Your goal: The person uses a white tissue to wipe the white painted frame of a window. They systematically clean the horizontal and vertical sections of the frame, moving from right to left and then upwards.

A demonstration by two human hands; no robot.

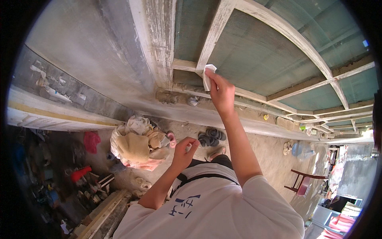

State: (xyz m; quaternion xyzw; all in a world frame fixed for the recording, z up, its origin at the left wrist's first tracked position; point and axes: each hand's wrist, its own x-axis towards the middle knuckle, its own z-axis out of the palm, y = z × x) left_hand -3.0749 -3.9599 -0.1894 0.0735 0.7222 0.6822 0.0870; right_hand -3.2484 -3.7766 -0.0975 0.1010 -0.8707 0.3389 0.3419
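My right hand is raised to a weathered, white-painted wooden window frame and grips a folded white cloth or paper. The white piece lies against the corner where a slanting bar meets the lower rail. Greenish mesh or dusty glass fills the panes behind the bars. Below the frame runs a dusty sill with a small crumpled plastic item on it. My left hand hangs in front of my waist, fingers curled with thumb near the fingertips; whether it holds something small cannot be made out.
Bundled cloths and bags are heaped on the floor at left, near dark shoes and a pink slipper. A wooden chair and a large plastic bottle are at right. Wooden beams lie lower left.
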